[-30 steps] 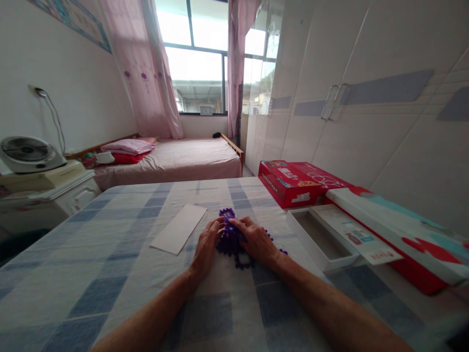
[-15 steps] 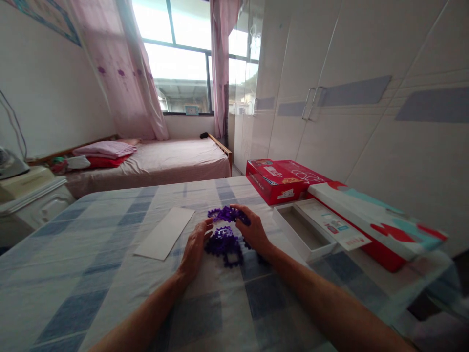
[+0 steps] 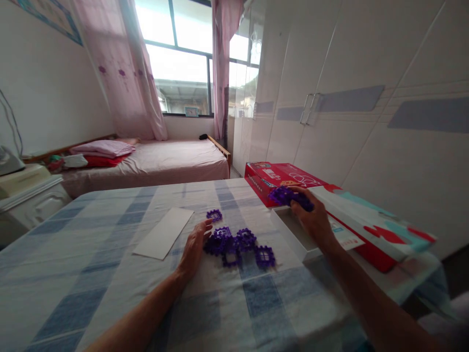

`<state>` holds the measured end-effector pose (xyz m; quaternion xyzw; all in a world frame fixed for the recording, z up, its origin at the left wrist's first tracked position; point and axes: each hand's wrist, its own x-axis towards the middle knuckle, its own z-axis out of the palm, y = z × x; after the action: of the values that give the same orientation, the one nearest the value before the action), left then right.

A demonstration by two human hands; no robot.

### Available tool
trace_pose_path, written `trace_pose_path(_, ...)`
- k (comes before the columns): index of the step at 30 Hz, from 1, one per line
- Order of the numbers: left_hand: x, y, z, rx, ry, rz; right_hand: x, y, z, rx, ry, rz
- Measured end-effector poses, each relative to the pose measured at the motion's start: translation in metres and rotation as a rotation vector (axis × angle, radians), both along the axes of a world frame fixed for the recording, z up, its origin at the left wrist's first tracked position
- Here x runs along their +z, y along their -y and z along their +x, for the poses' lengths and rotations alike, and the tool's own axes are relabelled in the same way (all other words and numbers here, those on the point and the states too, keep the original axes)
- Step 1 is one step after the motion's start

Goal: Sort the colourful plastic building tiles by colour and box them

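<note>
- Between thumb and fingers of the right hand (image 3: 315,217), a clutch of purple toothed pieces (image 3: 283,196) was held, the bundle poking out past the fingertips!
- Just under that grip sat the open white box (image 3: 287,235), its greyish inside showing along the left part; hand and wrist screened the rest, so its full contents could not be told.
- What a stretch from that right arm: out forward and to the right, wrist across the box, back of the hand turned up; contact with the rim was impossible to call.
- Over to the left hand (image 3: 193,245), fingers loose, reaching forward and slightly bent, tips just beside a purple cluster (image 3: 221,240); touching or not, no telling.
- And more purple on the cloth: a lone square piece (image 3: 214,215) beyond those left fingertips, and another square piece (image 3: 264,256) at the right of the cluster.
- Left of that hand, a white panel (image 3: 163,233) lay flat on the checked tablecloth (image 3: 146,308).
- Farther out, a printed card (image 3: 346,236) peeked past the right wrist, with a closed red box (image 3: 256,183) and a long printed box (image 3: 388,234) behind.
</note>
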<state>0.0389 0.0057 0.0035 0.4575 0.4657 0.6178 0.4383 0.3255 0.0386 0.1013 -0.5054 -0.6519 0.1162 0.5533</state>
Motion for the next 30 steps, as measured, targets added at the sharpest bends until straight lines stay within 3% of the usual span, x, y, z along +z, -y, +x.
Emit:
trace_pose_path(4,-0.002,-0.002,-0.001,-0.013,-0.019,-0.005,-0.009,0.008,0.046,-0.150,0.314,-0.033)
trace_pose_path(10,-0.005,-0.002,-0.003,-0.022,-0.012,-0.016,-0.039,0.007,0.063,-0.014,0.680,-0.212)
trace_pose_path(15,-0.006,-0.004,-0.002,-0.017,0.001,-0.009,-0.030,0.022,0.044,-0.049,0.724,-0.168)
trace_pose_path(19,-0.006,-0.004,-0.002,-0.016,0.005,-0.012,-0.026,0.043,0.007,0.165,0.724,-0.281)
trace_pose_path(21,-0.005,-0.003,-0.002,-0.015,0.004,-0.010,-0.032,0.048,-0.010,0.253,0.802,-0.372)
trace_pose_path(25,-0.003,-0.002,-0.001,-0.019,-0.004,-0.005,-0.051,0.043,-0.026,0.240,0.927,-0.441)
trace_pose_path(30,-0.002,-0.002,0.000,-0.013,-0.014,0.009,-0.065,0.041,-0.021,0.251,0.843,-0.438)
